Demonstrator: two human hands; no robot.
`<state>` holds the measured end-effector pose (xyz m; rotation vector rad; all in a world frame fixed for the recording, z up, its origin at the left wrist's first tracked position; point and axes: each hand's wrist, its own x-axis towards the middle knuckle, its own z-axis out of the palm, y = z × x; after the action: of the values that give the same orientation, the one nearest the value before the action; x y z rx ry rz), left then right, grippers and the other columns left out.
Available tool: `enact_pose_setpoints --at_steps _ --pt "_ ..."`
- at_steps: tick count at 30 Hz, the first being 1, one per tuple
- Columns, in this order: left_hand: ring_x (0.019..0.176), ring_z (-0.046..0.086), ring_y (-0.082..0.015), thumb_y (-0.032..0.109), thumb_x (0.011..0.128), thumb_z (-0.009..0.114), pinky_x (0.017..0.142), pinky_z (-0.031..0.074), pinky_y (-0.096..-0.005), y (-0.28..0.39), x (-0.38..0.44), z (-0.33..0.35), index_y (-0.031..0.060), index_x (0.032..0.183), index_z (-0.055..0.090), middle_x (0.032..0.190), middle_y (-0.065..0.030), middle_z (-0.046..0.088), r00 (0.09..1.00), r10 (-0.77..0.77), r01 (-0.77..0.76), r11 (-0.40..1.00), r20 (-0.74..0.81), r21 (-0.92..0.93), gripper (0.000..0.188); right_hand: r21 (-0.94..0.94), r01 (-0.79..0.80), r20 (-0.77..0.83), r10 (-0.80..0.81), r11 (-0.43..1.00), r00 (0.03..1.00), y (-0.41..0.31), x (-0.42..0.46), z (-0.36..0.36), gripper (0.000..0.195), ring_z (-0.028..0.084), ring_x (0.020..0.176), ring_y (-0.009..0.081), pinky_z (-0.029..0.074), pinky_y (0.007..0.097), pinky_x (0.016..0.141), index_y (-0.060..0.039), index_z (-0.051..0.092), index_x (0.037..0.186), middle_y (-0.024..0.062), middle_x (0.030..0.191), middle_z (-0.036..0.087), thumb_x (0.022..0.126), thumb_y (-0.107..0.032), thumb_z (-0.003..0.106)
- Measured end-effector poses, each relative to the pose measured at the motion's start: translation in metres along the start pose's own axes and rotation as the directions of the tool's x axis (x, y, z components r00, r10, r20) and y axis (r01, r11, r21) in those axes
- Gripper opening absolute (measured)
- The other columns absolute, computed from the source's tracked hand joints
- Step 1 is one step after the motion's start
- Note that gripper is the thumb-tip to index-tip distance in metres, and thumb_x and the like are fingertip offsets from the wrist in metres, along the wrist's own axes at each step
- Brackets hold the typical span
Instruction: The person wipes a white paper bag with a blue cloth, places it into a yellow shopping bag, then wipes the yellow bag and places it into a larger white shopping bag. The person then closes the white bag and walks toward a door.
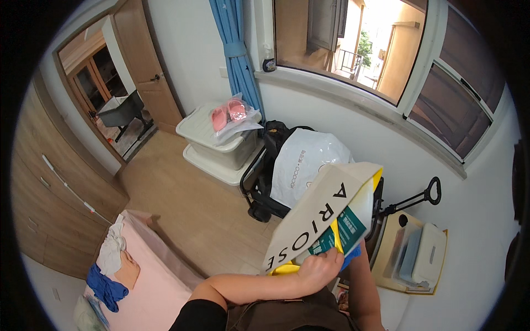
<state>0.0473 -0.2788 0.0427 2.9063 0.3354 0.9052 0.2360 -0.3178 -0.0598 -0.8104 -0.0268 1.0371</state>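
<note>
A cream canvas tote bag (298,223) with large black lettering and yellow handles is tilted in front of my body. My left hand (321,269) grips the yellow strap (336,236) near the bag's mouth. Inside the opening, a green printed package (351,227) shows beside white material. Something blue (352,257) sits between the package and my right forearm (364,281). My right hand is hidden at the bag's far side, so its grip cannot be seen.
Behind the bag, a white plastic sack (306,157) rests on a black wheeled frame (258,211). Lidded storage boxes (219,155) carry bagged pink slippers (227,113). Clothes (107,287) lie on a pink-covered bed (161,289). More bins (420,256) stand at right.
</note>
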Motion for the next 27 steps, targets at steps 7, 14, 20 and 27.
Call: enact_pose_setpoints --at_steps 7,14,20,27 --pt "0.05 0.057 -0.0318 0.01 0.076 0.055 0.043 0.045 -0.0431 -0.057 -0.002 -0.005 0.0055 0.078 0.045 0.068 -0.0117 0.053 0.931 -0.29 0.316 0.944 0.222 -0.09 0.011 0.067 -0.162 0.486 0.109 0.985 0.867 -0.014 -0.032 0.033 0.01 0.05 0.063 0.0251 0.043 0.0381 0.064 0.0004 0.052 0.065 0.013 0.066 0.051 0.067 -0.009 0.049" --pt "0.061 0.055 -0.0392 0.012 0.072 0.067 0.053 0.043 -0.0475 -0.089 -0.003 -0.008 0.003 0.076 0.048 0.071 -0.0166 0.056 0.921 -0.355 0.388 0.879 0.162 -0.277 0.021 -0.266 0.007 0.541 0.143 0.964 0.829 -0.026 -0.028 0.042 0.013 0.052 0.06 0.0214 0.043 0.0336 0.062 0.0003 0.059 0.072 0.0112 0.066 0.055 0.075 -0.011 0.052" --pt "0.062 0.056 -0.0362 0.015 0.073 0.068 0.052 0.041 -0.0444 -0.101 0.005 -0.023 0.0014 0.069 0.05 0.064 -0.0164 0.056 0.82 -0.506 0.573 0.715 0.267 -0.401 0.023 -0.425 -0.027 0.308 0.173 0.905 0.936 -0.037 -0.039 0.058 0.018 0.056 0.062 0.0137 0.045 0.0241 0.057 0.0034 0.064 0.084 0.0077 0.072 0.06 0.072 -0.011 0.065" --pt "0.059 0.055 -0.0358 0.016 0.071 0.071 0.051 0.041 -0.0413 -0.114 0.001 -0.029 0.0014 0.068 0.051 0.061 -0.0168 0.054 0.786 -0.569 0.607 0.639 0.241 -0.472 0.025 -0.906 0.308 0.421 -0.554 -0.289 0.718 -0.032 -0.047 0.073 0.049 0.058 0.067 0.0227 0.046 0.0281 0.058 -0.0083 0.059 0.11 0.006 0.093 0.059 0.067 -0.026 0.075"
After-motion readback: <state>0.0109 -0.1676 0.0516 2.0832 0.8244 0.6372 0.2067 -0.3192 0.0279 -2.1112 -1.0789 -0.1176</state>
